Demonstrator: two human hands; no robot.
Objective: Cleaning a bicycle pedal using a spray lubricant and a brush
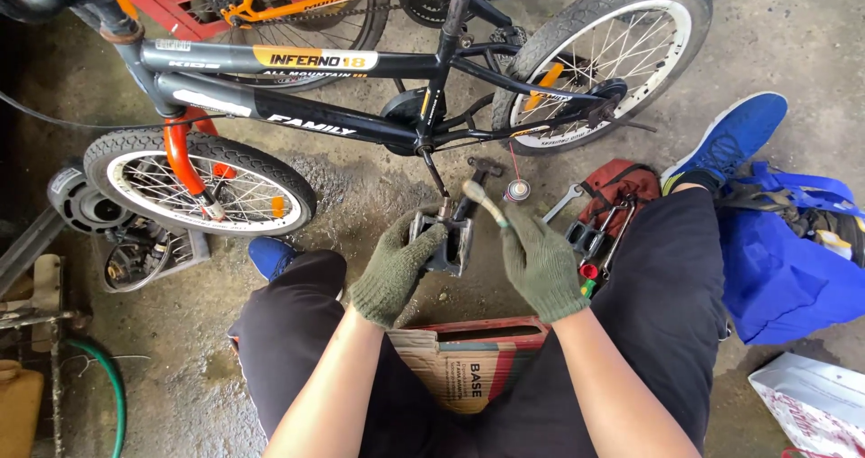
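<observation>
Left hand (396, 273) fingers curled shut on bike pedal (448, 242) – right hand (541, 264) fingers closed round hammer (478, 192), handle rising away from fingers, up-left, head above pedal

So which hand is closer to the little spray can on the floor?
Right. The right hand holds a hammer handle just below the spray can; the left hand grips the pedal, farther away.

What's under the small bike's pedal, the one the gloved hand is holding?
Bare, stained concrete floor shows around the pedal. The spot directly beneath is hidden by the pedal and the left hand.
</observation>
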